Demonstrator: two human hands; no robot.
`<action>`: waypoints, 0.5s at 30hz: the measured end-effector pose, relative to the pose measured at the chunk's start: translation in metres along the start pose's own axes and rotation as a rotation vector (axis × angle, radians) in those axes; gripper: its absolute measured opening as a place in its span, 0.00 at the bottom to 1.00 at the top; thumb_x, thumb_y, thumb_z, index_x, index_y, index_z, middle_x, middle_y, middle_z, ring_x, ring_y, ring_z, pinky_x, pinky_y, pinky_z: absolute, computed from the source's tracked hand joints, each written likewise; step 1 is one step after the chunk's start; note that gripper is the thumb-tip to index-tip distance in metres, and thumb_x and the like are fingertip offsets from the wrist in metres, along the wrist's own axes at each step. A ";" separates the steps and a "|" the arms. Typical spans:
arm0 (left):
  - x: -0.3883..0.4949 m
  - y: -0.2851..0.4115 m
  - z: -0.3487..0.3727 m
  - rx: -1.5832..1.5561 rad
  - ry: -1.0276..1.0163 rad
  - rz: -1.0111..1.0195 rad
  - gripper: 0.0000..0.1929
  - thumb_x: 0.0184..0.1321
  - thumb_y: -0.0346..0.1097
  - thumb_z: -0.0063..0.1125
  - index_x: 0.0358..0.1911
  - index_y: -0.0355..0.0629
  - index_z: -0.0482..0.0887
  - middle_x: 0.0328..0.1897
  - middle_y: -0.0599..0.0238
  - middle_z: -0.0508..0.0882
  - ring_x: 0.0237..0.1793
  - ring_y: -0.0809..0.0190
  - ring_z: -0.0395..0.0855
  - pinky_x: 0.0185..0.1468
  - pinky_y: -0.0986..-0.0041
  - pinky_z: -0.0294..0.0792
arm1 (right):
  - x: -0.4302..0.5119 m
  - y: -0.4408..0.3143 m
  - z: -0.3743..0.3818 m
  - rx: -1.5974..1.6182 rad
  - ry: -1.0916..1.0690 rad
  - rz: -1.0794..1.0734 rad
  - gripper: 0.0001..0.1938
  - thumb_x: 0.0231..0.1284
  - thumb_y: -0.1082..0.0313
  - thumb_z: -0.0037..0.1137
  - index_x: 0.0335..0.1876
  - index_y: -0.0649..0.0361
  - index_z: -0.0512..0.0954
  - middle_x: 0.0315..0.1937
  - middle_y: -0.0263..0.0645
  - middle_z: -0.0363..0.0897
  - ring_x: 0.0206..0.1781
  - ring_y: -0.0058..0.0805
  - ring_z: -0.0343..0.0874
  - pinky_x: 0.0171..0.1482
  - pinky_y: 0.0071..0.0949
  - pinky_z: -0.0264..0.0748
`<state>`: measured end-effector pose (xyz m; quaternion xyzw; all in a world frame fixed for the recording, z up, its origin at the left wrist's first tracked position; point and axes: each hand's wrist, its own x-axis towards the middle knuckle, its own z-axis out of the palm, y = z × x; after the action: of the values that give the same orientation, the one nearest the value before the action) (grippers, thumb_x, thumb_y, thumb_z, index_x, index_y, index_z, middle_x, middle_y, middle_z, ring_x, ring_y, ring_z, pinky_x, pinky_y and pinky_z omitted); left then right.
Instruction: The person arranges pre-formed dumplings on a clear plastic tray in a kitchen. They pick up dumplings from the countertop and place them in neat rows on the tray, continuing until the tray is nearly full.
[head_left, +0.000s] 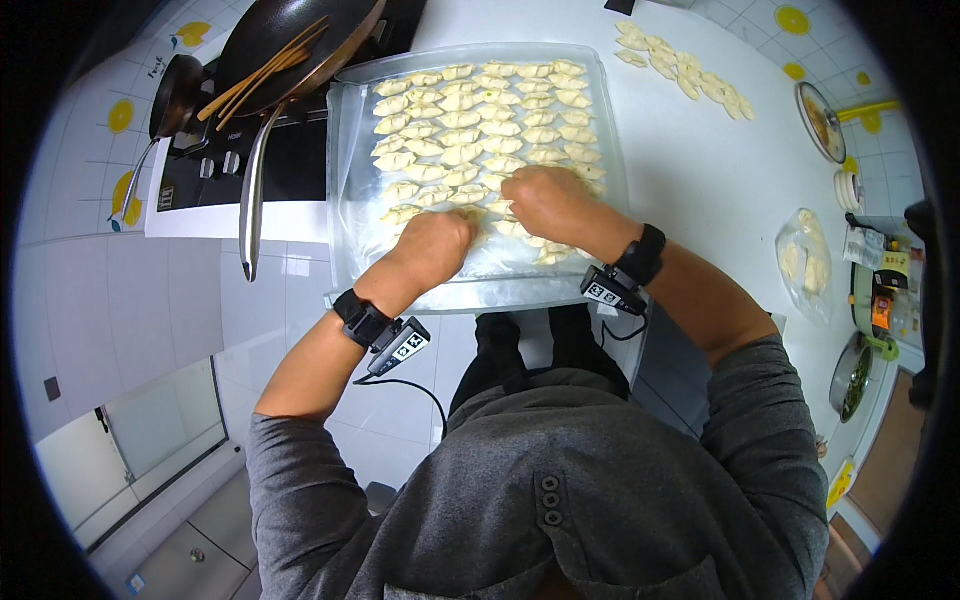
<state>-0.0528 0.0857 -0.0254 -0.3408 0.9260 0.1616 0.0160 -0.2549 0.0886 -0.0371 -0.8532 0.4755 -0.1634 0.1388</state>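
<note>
Rows of pleated dumplings (460, 120) lie on a large translucent tray (615, 150) lined with clear plastic film (356, 217). My left hand (439, 244) is over the near rows, its fingers curled down at a dumpling that is partly hidden under them. To its right, my right hand (544, 196) rests with bent fingers among the dumplings; its fingertips are hidden, so whether it grips one cannot be told. More dumplings (690, 71) lie directly on the white countertop (675, 165), beyond the tray at the right.
At the left, a large wok (300, 52) with wooden chopsticks (262, 71) sits on the gas stove (292, 161), its handle jutting past the counter edge. A smaller pan (176, 97) is beside it. A bag of dough (806, 262), a bowl of greens (855, 379) and a round dish (821, 122) are at the right.
</note>
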 end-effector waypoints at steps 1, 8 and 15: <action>0.000 -0.001 0.000 -0.002 -0.018 0.019 0.06 0.48 0.27 0.48 0.21 0.38 0.80 0.26 0.50 0.81 0.27 0.47 0.81 0.31 0.61 0.73 | -0.002 0.000 -0.003 0.003 0.012 0.006 0.03 0.46 0.71 0.52 0.24 0.62 0.74 0.25 0.43 0.75 0.31 0.44 0.76 0.34 0.40 0.72; 0.003 0.001 0.000 -0.017 0.023 0.042 0.05 0.47 0.26 0.48 0.23 0.39 0.79 0.25 0.50 0.81 0.27 0.47 0.81 0.31 0.61 0.73 | -0.015 -0.006 -0.012 0.036 -0.184 0.004 0.04 0.46 0.69 0.55 0.25 0.61 0.76 0.26 0.42 0.76 0.32 0.42 0.77 0.34 0.41 0.72; 0.001 0.004 -0.005 -0.045 0.022 0.065 0.05 0.48 0.24 0.48 0.26 0.38 0.78 0.26 0.51 0.81 0.28 0.47 0.80 0.31 0.61 0.73 | -0.015 -0.004 0.004 -0.018 -0.164 -0.071 0.02 0.45 0.73 0.53 0.25 0.61 0.76 0.23 0.43 0.76 0.30 0.42 0.78 0.32 0.39 0.73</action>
<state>-0.0557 0.0864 -0.0194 -0.3125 0.9328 0.1791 -0.0072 -0.2576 0.1036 -0.0413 -0.8812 0.4336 -0.0936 0.1637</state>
